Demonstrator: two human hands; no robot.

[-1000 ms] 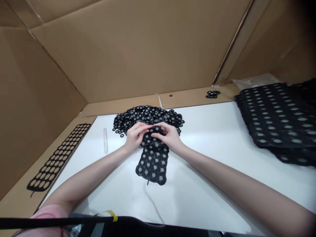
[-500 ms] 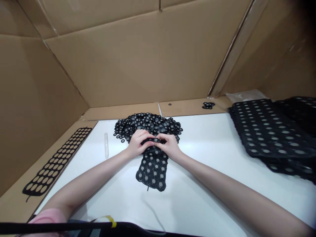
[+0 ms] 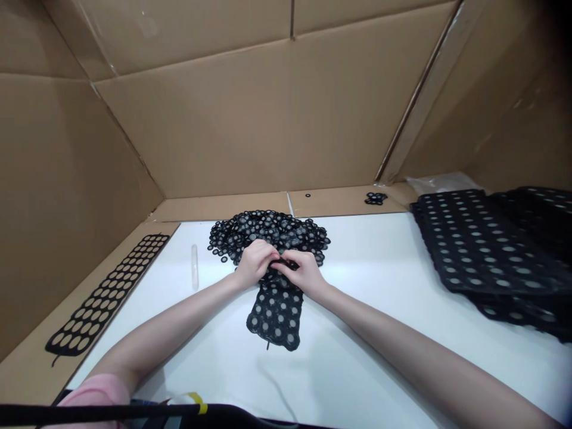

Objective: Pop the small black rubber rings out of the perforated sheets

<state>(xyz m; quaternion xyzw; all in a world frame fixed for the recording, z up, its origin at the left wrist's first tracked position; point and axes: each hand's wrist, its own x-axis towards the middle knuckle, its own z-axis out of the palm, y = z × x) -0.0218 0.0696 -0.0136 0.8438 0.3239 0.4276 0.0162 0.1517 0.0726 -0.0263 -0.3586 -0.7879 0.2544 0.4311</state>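
Observation:
A narrow black sheet with rows of pale round spots lies on the white table, its near end toward me. At its far end my left hand and my right hand meet, fingertips nearly touching. Both hands pinch the black sheet there; the fingers hide the exact spot. Right behind them is a heap of small black rings with pale centres, partly covered by my hands.
An empty black lattice strip lies on cardboard at the left, near a clear tube. Larger spotted black sheets are stacked at the right. A small black cluster and cardboard walls stand behind.
The view has tipped up slightly. My left fingers have drawn closer together, and the fingertips of both hands have shifted at the sheet's far end.

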